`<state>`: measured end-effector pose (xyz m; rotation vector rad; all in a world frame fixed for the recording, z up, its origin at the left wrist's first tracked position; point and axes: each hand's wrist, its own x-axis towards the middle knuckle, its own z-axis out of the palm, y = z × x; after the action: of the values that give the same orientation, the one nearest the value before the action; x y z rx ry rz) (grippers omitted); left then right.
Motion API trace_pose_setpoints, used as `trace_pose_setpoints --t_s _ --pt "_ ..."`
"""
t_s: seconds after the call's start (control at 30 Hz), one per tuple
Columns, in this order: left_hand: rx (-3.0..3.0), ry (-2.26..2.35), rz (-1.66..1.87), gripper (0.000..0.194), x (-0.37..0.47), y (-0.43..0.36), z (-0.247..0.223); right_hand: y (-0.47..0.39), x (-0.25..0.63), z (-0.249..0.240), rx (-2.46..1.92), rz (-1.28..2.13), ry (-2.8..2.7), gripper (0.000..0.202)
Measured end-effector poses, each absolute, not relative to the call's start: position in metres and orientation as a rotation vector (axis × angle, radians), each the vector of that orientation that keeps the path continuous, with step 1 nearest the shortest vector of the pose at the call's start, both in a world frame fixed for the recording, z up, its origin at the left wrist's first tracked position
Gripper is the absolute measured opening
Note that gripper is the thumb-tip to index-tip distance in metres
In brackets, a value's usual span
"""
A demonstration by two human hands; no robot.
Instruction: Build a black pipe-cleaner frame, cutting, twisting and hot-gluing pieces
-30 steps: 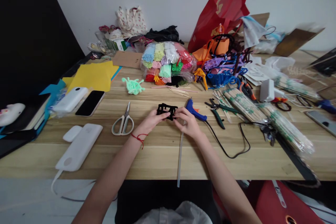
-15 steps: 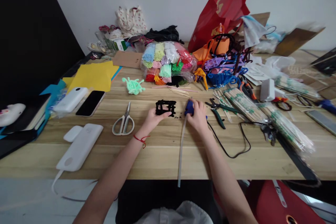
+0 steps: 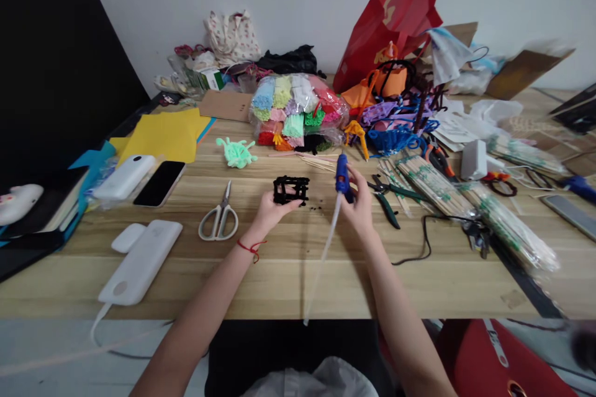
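My left hand (image 3: 274, 213) pinches a small black frame of fuzzy-looking strips (image 3: 291, 190) between thumb and fingers, just above the table. To its right, my right hand (image 3: 358, 206) is closed around a blue hot glue gun (image 3: 342, 175), its nozzle pointing away from me. From the gun's back end a long, pale glue stick (image 3: 326, 248) slopes down toward the table's front edge. Some tiny dark bits (image 3: 315, 208) lie on the wood between my hands. White-handled scissors (image 3: 218, 217) rest to the left of my left hand.
Green-handled pliers (image 3: 386, 201) and bundled wooden sticks (image 3: 435, 186) lie to the right. Behind are a mint-green fuzzy figure (image 3: 237, 152) and a bag of coloured pipe cleaners (image 3: 298, 105). A phone (image 3: 161, 183) and a white power bank (image 3: 142, 262) occupy the left. A black cord (image 3: 427, 239) curves at right.
My right hand has lifted the glue gun off the table and turned it, so its blue body now shows upright. The glue stick swings with it. The black frame shifts slightly left.
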<state>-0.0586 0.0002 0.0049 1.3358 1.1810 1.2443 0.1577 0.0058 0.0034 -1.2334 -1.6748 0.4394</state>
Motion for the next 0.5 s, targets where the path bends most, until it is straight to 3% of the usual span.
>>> trace_pose_setpoints --t_s 0.23,0.5 --pt "1.317 1.226 1.310 0.025 -0.058 0.001 0.003 0.002 0.145 0.013 -0.905 1.096 -1.114 0.045" --pt "1.321 1.237 1.355 0.022 -0.057 0.001 0.005 -0.006 0.145 0.018 -0.915 1.244 -1.125 0.034"
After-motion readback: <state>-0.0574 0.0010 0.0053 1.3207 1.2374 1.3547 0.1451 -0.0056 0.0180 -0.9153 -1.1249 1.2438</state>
